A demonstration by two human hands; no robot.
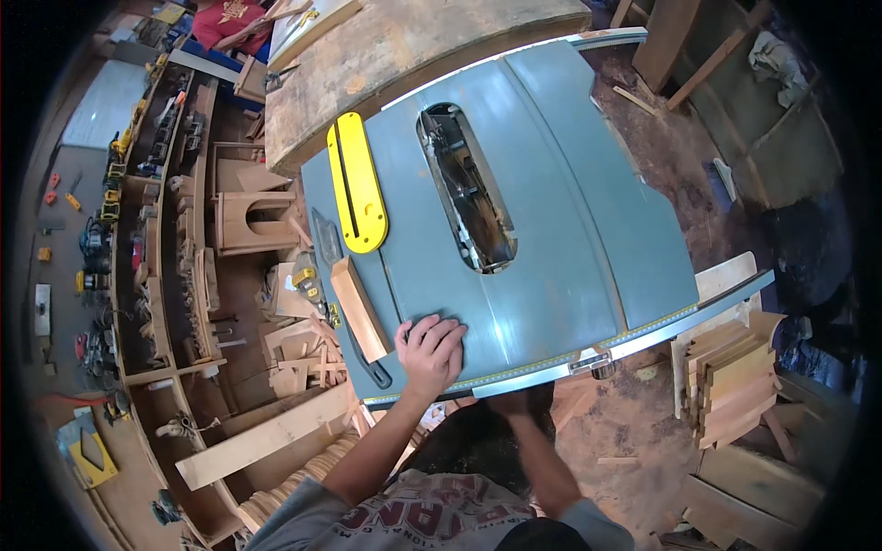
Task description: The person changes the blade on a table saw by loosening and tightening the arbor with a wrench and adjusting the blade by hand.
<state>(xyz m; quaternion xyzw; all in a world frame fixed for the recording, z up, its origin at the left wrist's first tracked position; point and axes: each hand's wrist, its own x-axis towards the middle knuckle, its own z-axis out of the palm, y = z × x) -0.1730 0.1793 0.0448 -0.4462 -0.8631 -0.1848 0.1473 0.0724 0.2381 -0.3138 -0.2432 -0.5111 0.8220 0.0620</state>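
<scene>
1. Left hand [430, 354]: palm down near the near left corner of the saw table [570, 266], touching its top; fingers loosely bent and slightly apart, with no grip visible.
2. Right hand: hidden below the near edge; whether it is open or closed cannot be told. The right forearm [547, 468] reaches in from the near side.
3. Wooden block [359, 310]: lies on the table just left of the left hand.
4. Yellow plate [358, 184]: flat on the table's left side, beyond the block, with a long slit along it.
5. Oval opening [467, 188]: uncovered, right of the plate; dark machine parts show inside.
6. Metal rail [537, 375]: runs along the near edge, bearing a yellow measuring strip; table and rail block the view of the right hand.
7. Surroundings: a workbench [413, 60] on the far side; tool shelves [156, 230] to the left; stacked boards [735, 381] at the near right.
</scene>
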